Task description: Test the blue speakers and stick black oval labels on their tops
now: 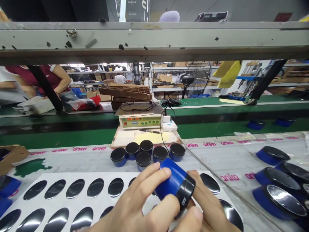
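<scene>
A short blue and black cylinder (172,182) with white "OFF" lettering on its black band is tilted between my hands. My left hand (142,199) grips it, fingertips on the blue side and thumb near the black band. Against the black end, on the right, is my right hand (209,206) with its fingers curled; its fingertips are partly hidden behind the cylinder. Under both hands lies a white sheet (55,175) bearing rows of glossy black oval-looking discs (76,188). Several similar blue and black cylinders (144,160) stand just beyond, black faces up.
More blue and black cylinders (277,177) crowd the right side. A control box (141,121) with red digits sits on a board, its cable trailing right. Overhead runs a shelf beam (154,38). A cardboard box (14,158) is at left; a person (54,80) works across the bench.
</scene>
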Demonstrator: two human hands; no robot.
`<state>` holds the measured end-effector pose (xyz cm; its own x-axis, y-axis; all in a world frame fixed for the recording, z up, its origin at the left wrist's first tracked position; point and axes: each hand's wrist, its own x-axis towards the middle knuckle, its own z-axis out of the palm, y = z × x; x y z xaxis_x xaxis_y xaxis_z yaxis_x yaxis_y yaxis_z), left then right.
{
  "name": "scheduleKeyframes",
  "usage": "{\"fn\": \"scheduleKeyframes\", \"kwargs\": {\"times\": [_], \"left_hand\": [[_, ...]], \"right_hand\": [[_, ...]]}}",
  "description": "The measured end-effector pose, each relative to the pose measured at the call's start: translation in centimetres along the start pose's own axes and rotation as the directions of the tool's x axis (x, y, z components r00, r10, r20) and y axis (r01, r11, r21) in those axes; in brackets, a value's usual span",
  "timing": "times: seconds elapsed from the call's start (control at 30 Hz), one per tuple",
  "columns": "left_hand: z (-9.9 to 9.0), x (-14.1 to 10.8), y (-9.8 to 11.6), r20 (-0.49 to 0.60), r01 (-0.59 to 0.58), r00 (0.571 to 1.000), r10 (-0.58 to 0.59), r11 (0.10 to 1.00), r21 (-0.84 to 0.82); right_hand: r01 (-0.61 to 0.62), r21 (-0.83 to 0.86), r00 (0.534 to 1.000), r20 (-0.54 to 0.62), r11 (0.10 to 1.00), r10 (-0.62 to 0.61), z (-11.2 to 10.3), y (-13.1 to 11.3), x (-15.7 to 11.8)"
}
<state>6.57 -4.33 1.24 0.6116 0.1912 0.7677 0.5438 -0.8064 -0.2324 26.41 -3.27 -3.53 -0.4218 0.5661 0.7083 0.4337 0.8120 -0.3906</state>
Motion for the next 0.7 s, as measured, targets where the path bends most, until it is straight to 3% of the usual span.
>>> {"fn": "scheduleKeyframes", "kwargs": {"times": [0.1, 0.27, 0.37, 0.47, 0.57, 0.7], "left_hand": [[0.6, -0.3, 0.8, -0.045, 0.075, 0.996, -0.075, 0.997, 0.002], [1.0, -0.3, 1.5, 0.03, 0.111, 0.993, -0.113, 0.991, 0.07], [1.0, -0.1, 1.3, 0.017, 0.092, 0.995, -0.095, 0.987, 0.133], [0.4, 0.5, 0.5, -0.028, 0.003, 1.0, 0.002, 0.988, 0.154], [-0.5, 1.1, -0.3, 0.021, -0.011, 1.0, 0.012, 1.0, -0.023], [-0.4, 1.2, -0.5, 0.022, 0.198, 0.979, -0.2, 0.935, -0.293]], "right_hand": [[0.037, -0.04, 0.999, -0.012, 0.998, -0.038, -0.2, -0.1, 0.1], [0.062, -0.026, 0.998, -0.031, 0.998, -0.063, 0.2, 0.2, -0.4], [0.067, -0.012, 0.993, -0.101, 0.998, -0.068, 0.8, 0.5, -0.9], [0.083, -0.014, 0.986, -0.141, 0.996, -0.084, 1.1, 0.6, -1.2], [0.073, 0.012, 0.987, -0.142, 0.997, -0.07, 0.9, 0.5, -1.1], [0.006, 0.121, 0.996, -0.085, 0.993, 0.005, 0.4, 0.3, -0.7]]}}
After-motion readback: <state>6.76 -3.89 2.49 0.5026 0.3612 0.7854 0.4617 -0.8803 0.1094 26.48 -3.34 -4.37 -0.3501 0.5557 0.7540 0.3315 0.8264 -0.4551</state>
